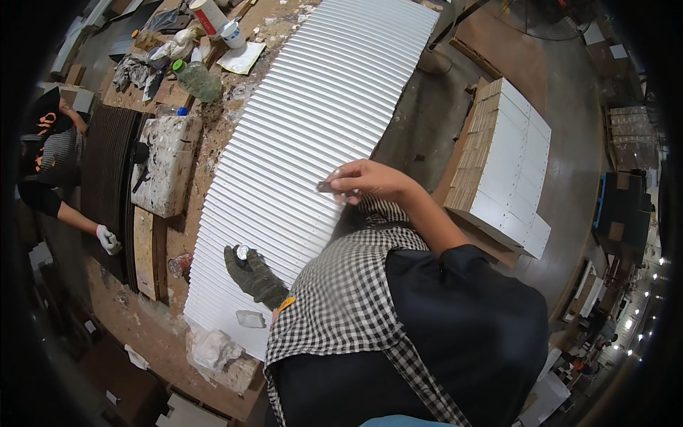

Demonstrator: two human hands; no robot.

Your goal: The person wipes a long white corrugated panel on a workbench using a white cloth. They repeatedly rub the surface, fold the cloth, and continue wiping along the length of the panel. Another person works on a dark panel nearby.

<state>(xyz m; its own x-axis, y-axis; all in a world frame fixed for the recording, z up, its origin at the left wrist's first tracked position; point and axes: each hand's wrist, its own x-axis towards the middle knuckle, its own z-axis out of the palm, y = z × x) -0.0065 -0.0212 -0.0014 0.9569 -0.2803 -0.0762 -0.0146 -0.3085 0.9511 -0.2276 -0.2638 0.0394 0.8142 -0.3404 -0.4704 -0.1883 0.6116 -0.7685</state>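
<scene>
A long row of white ridged strips, overlapping like a fan, runs across the table in front of me. My left hand, in a dark green-grey glove, is over its near left part. Between that hand's thumb and fingers sits a small shiny silver round thing. My right hand is bare and raised over the row's right edge. Its fingers pinch a small dark flat piece, whose kind I cannot make out. Close to my left wrist, a small translucent whitish piece lies on the strips.
Left of the row are a paint-spattered block, a green-capped bottle, a paper cup and a crumpled plastic bag. A co-worker's white-gloved hand rests by a dark stack. Stacked white-topped cardboard stands at right.
</scene>
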